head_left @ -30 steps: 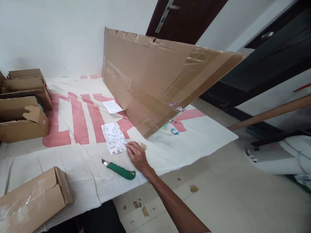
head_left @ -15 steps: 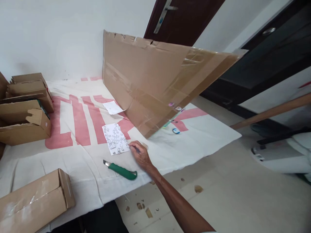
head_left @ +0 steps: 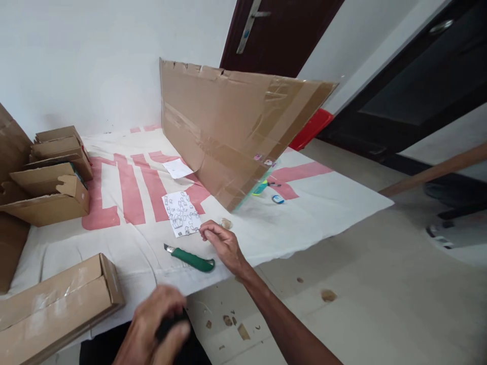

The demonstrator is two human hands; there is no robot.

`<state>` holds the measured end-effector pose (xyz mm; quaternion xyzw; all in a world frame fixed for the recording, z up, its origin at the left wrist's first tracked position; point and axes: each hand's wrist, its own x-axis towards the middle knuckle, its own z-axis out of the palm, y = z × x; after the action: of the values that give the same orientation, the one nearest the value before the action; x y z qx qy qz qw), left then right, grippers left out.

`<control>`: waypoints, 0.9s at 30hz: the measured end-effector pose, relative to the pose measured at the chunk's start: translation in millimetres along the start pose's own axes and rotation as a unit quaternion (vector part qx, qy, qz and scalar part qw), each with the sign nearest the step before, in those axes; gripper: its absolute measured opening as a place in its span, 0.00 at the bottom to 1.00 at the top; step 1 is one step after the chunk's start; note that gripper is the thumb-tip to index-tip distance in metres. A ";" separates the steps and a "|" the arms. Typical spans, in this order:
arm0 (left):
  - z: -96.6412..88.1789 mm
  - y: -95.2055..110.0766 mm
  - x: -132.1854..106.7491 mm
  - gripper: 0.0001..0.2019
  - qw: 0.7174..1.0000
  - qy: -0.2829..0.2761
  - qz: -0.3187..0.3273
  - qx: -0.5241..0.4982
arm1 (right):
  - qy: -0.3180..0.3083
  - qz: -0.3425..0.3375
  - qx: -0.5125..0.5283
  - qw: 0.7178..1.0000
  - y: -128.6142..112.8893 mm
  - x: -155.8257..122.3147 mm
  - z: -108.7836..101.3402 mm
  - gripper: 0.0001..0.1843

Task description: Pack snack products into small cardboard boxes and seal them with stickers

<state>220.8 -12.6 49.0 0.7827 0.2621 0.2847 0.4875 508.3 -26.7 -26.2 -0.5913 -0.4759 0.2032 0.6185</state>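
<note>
My right hand (head_left: 222,244) is closed, thumb and fingers pinched together at the lower right corner of a white paper with small drawn shapes (head_left: 181,214). What the pinch holds, if anything, is hidden. Below that paper, a green utility knife (head_left: 193,260) lies on the cloth with its blade pointing left. My left hand (head_left: 155,317) is over my dark-clad lap at the bottom, its fingers curled and smeared by motion. Something dark shows between thumb and fingers; whether it is held or just the clothing behind, I cannot tell.
A large cardboard sheet (head_left: 232,121) stands upright across the table. Open cardboard boxes (head_left: 72,203) sit at the left, a closed carton (head_left: 72,299) at the front left. Behind the drawing lies another white paper (head_left: 177,168). A tape roll (head_left: 277,199) is at the right; scraps (head_left: 243,332) litter the floor.
My left hand has come into view at the bottom. The view has shifted, bringing a red object behind the cardboard sheet into sight. My right hand stays by the drawn paper, still pinched.
</note>
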 end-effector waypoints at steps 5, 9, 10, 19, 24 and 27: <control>31.6 -34.3 85.1 0.12 0.996 0.086 0.002 -0.021 | -0.011 -0.092 -0.078 0.993 -45.2 -22.5 5.8 0.10; 40.1 -42.4 105.5 0.19 0.993 0.050 -0.054 -0.097 | -0.034 -0.146 -0.127 0.981 -58.0 -29.9 6.3 0.09; 40.1 -42.0 105.1 0.18 0.991 0.049 -0.069 -0.102 | -0.037 -0.158 -0.138 0.977 -58.7 -30.7 6.2 0.09; 35.5 -40.9 105.9 0.12 0.993 0.028 -0.044 -0.108 | -0.049 -0.173 -0.141 0.974 -59.1 -33.1 11.5 0.10; 35.0 -41.5 106.0 0.14 0.994 0.012 -0.021 -0.109 | -0.047 -0.174 -0.122 0.976 -58.3 -34.0 14.1 0.09; 33.4 -40.4 104.0 0.16 0.994 0.000 -0.011 -0.109 | -0.047 -0.162 -0.114 0.979 -56.9 -35.1 15.2 0.09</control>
<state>311.7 54.1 19.8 0.7219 0.2382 0.3065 0.5728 461.7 -59.5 11.9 -0.5629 -0.6142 0.0723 0.5483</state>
